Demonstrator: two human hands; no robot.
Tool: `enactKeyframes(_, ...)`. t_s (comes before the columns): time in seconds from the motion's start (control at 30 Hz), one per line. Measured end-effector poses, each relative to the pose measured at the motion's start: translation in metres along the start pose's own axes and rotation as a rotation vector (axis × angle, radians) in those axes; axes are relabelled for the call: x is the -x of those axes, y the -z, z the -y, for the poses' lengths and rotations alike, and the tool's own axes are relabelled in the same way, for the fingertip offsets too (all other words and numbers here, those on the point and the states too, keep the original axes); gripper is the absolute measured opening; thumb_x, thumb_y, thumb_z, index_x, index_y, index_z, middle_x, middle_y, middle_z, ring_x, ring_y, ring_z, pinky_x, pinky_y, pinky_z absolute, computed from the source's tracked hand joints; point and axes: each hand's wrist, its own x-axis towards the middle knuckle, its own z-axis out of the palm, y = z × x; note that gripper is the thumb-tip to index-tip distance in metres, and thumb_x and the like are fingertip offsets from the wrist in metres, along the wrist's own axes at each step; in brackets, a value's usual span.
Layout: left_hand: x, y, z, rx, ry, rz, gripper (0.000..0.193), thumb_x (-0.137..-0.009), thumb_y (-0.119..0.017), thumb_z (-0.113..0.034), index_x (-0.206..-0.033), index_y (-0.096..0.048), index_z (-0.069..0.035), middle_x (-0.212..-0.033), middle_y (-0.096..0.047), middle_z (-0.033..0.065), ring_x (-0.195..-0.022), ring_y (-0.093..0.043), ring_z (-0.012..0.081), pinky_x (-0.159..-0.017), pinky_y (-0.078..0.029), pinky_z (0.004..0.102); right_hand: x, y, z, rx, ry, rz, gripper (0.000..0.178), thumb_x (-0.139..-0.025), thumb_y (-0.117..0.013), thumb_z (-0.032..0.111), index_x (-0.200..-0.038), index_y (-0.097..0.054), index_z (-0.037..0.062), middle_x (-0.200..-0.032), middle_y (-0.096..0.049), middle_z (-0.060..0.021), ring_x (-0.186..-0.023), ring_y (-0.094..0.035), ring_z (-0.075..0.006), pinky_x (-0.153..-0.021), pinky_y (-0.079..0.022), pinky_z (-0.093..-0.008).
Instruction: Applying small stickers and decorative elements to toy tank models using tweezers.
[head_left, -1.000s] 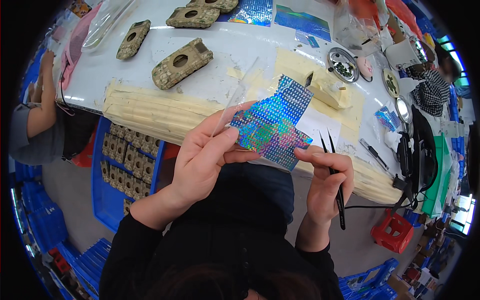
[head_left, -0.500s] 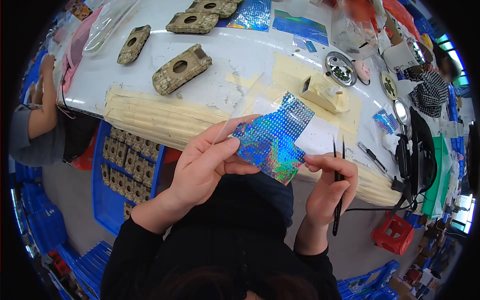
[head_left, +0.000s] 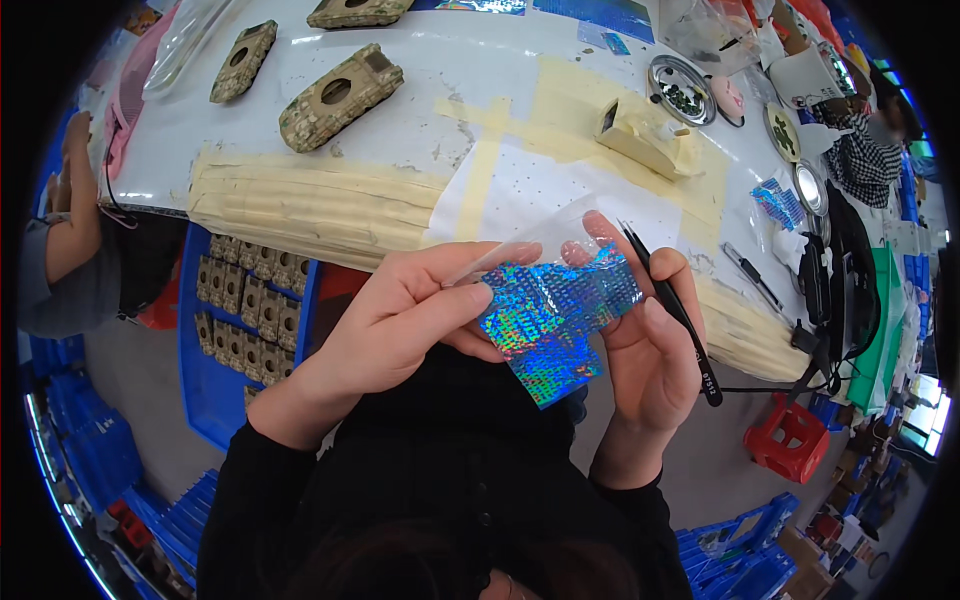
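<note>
Above my lap, at the table's near edge, my left hand pinches the left side of a shiny blue holographic foil sheet marked with a fine grid. A clear film strip runs along its upper edge. My right hand is at the sheet's right side, with some fingertips behind the clear film. Black pointed tweezers rest in the right hand between thumb and index finger, tips up and to the left. Beyond the hands, white paper with small dots lies on the table.
Camouflaged model tank hulls lie on the table, and several more fill a blue crate below. A cream block, a round tin of small green pieces and a black pen lie right. Another person's arm is at left.
The foil sheet has turned and its clear strip now shows on top. My right hand has moved up behind it, and the tweezers now lean left. The table sits higher in view.
</note>
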Motion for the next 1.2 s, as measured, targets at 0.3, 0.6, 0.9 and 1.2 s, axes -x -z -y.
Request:
enactKeyframes(0.3,-0.001,-0.006,0.003,0.008,-0.017,-0.092,0.045,-0.093,-0.049,-0.015,-0.132,-0.05,0.008,-0.114,-0.065,0.0135,-0.089,-0.067,0.0131,-0.071,-0.057,0.0212,-0.001,0.002,-0.006,0.21,0.125,-0.014,0.028,-0.087,-0.052,-0.003,-0.11,-0.039,0.0066,-0.14,-0.037,-0.037,-0.125,-0.05,-0.0414,-0.099,-0.047,-0.047)
enactKeyframes(0.6,-0.001,-0.007,0.004,0.02,-0.073,-0.089,0.045,-0.095,-0.048,-0.015,-0.134,-0.048,0.007,-0.115,-0.064,0.0129,-0.094,-0.066,0.0132,-0.073,-0.057,0.0221,0.0,-0.001,-0.01,0.459,0.254,-0.074,0.024,-0.088,-0.048,-0.011,-0.103,-0.037,0.0045,-0.137,-0.041,-0.0372,-0.11,-0.063,-0.0287,-0.093,-0.051,-0.0352)
enactKeyframes(0.9,0.0,-0.005,0.006,0.005,-0.141,-0.099,0.045,-0.095,-0.047,-0.013,-0.137,-0.047,0.005,-0.116,-0.064,0.0115,-0.094,-0.064,0.0079,-0.074,-0.053,0.0187,-0.001,0.0,-0.016,0.524,0.351,-0.05,0.028,-0.087,-0.046,-0.016,-0.103,-0.034,0.0043,-0.138,-0.041,-0.0369,-0.111,-0.063,-0.0273,-0.09,-0.051,-0.0321)
enactKeyframes(1.2,-0.001,-0.001,0.012,0.005,-0.202,-0.101,0.048,-0.097,-0.045,-0.011,-0.142,-0.039,0.004,-0.116,-0.064,0.0099,-0.095,-0.064,0.0085,-0.075,-0.054,0.0208,-0.002,0.001,-0.018,0.519,0.385,-0.022,0.03,-0.086,-0.046,-0.017,-0.102,-0.033,0.0052,-0.139,-0.039,-0.0367,-0.114,-0.061,-0.0303,-0.092,-0.052,-0.0333)
